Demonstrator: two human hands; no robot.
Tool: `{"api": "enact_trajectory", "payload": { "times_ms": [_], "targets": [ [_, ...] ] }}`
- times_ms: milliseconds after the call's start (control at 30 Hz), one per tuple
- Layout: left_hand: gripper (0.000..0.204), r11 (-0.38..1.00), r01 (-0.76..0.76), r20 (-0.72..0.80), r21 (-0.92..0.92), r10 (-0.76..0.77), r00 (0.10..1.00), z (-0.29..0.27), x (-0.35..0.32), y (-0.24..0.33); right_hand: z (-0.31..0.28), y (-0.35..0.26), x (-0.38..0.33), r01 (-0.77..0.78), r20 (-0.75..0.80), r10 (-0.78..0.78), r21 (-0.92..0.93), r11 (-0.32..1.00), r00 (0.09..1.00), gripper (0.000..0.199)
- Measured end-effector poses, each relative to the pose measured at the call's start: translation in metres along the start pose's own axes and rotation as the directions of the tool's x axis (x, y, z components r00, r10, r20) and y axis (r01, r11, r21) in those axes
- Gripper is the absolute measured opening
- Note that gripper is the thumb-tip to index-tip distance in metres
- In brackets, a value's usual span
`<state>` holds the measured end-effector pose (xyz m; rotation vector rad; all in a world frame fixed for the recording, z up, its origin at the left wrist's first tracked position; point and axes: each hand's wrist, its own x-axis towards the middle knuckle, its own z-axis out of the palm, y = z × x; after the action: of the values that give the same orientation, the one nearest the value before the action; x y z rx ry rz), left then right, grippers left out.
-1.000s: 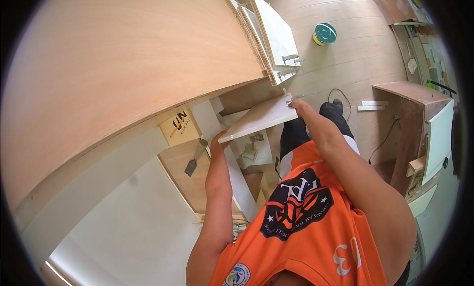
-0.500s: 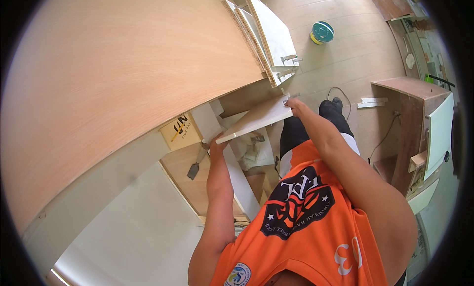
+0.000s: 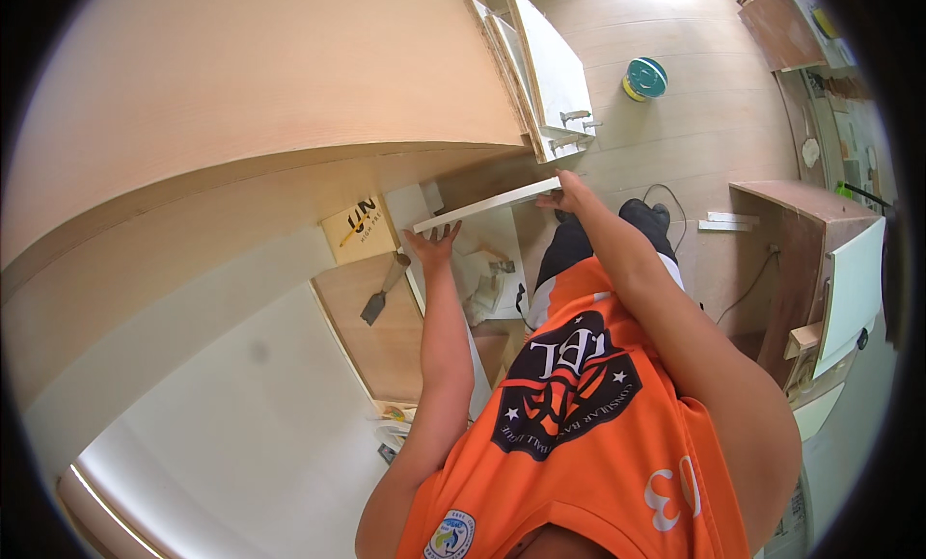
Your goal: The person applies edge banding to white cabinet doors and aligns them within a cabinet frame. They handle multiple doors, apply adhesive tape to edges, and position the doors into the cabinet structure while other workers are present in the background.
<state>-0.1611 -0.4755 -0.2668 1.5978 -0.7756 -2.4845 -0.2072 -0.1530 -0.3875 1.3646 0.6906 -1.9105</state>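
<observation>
I hold a long white board (image 3: 487, 205) up in front of me, nearly edge-on, close under a large light-wood cabinet (image 3: 251, 86). My left hand (image 3: 434, 243) supports the board's left end from below with its fingers spread. My right hand (image 3: 569, 190) grips the right end. My orange shirt (image 3: 579, 414) fills the lower middle of the view.
Below lie a wood counter panel (image 3: 381, 323) with a scraper tool (image 3: 384, 289) and a small cardboard box (image 3: 359, 226). White cabinet doors (image 3: 550, 67) lean near the cabinet's end. A teal round tub (image 3: 644, 78) sits on the floor. An open brown cabinet (image 3: 810, 260) stands at right.
The board has come up closer to the underside of the cabinet and looks more level. Both hands stay on its ends.
</observation>
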Motion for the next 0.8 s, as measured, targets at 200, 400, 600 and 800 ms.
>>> {"api": "enact_trajectory", "payload": {
  "times_ms": [200, 400, 600, 800],
  "targets": [
    [0.052, 0.896, -0.065, 0.107, 0.44, 0.02, 0.994, 0.013, 0.029, -0.035, 0.006, -0.005, -0.008, 0.024, -0.033, -0.027, -0.094, 0.995, 0.999, 0.045],
    [0.048, 0.924, -0.065, 0.15, 0.377, 0.008, 0.989, 0.022, 0.044, -0.054, 0.002, -0.017, -0.032, 0.169, -0.11, -0.257, -0.505, 0.846, 0.96, 0.062],
    [0.043, 0.908, -0.063, 0.106, 0.415, 0.02, 0.994, 0.049, 0.041, -0.053, 0.019, -0.049, -0.038, 0.499, 0.261, -0.929, -0.861, -0.1, 0.264, 0.093],
    [0.036, 0.869, -0.117, 0.146, 0.48, 0.052, 0.988, 0.046, 0.045, -0.054, 0.074, -0.059, -0.122, 0.129, 0.15, -0.772, -0.988, -0.089, 0.618, 0.118]
  ]
}}
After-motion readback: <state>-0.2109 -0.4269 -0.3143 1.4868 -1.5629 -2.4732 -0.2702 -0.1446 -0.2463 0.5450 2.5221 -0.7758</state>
